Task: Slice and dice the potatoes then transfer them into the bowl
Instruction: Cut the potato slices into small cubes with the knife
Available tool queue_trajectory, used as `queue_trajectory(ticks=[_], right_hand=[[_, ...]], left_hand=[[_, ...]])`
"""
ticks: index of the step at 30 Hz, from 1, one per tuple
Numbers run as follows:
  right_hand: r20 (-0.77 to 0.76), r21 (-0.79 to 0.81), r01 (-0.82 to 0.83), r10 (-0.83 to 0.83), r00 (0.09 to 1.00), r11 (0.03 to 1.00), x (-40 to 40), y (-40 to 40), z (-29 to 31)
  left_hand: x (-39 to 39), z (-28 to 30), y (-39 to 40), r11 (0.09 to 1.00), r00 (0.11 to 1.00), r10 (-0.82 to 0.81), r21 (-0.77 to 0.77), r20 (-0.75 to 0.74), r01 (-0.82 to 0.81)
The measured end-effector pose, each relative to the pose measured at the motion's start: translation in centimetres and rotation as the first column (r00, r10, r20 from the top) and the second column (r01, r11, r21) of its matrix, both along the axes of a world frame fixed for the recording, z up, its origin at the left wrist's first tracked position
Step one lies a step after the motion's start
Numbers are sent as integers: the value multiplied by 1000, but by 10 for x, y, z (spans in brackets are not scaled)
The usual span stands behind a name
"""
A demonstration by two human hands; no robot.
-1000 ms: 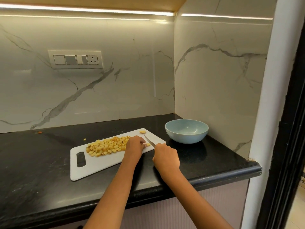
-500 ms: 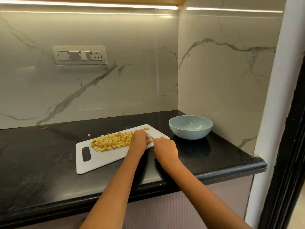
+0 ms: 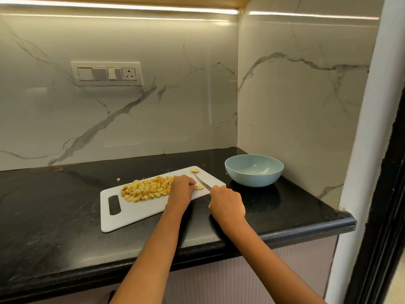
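**Dicing at the right end of the board**

You stand at a black countertop (image 3: 65, 216) set in a corner of white marble wall (image 3: 153, 106), with a switch plate (image 3: 106, 73) mounted on the back wall to the left. A light strip (image 3: 118, 6) glows along the top of the back wall.

Your white cutting board (image 3: 131, 212) lies slanted on the counter, its handle slot toward the left near corner. To the right of it, close to the side wall and apart from the board, sits your blue bowl (image 3: 254, 173); nothing shows inside it.

Your left hand (image 3: 180, 189) rests on the board at the right end of the pile, its fingers curled down onto a small potato piece (image 3: 199, 187) that pokes out beside the fingertips. Your right hand (image 3: 226, 204) is closed round the handle of the knife (image 3: 202, 182), at the board's near right edge. The blade points away from you and to the left, its edge low, just right of the piece under your left fingers; whether it touches that piece you cannot tell.

The diced potatoes (image 3: 145, 189) lie heaped across the middle of the board, yellow with brown skin edges. One potato end (image 3: 194, 171) lies alone near the board's far right corner. A single stray cube (image 3: 118, 179) sits on the counter just behind the board, and a small scrap (image 3: 59, 169) lies by the back wall to the left.
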State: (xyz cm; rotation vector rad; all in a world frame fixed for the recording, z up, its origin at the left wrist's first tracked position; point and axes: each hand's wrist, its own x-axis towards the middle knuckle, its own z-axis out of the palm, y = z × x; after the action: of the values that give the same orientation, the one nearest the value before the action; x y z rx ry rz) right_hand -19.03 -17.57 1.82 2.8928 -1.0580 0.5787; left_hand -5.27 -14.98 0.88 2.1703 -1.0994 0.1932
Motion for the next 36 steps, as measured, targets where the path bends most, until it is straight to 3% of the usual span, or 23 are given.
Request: queue_trajectory(ticks=[17,30,36], right_hand=[[-78,-105,-66,57,995,992,9,3,2],[0,4,-14,14,1000,1000,3,5,1],[-24,0,-38,38,999,999,5,7,1]], left_hand=[[-1,9,-6,974,999,19,225,38,-27],[1,1,2,1000,1000,7,-16,-7,-7],[2,1,0,1000,999,23,-14,-40,-24]])
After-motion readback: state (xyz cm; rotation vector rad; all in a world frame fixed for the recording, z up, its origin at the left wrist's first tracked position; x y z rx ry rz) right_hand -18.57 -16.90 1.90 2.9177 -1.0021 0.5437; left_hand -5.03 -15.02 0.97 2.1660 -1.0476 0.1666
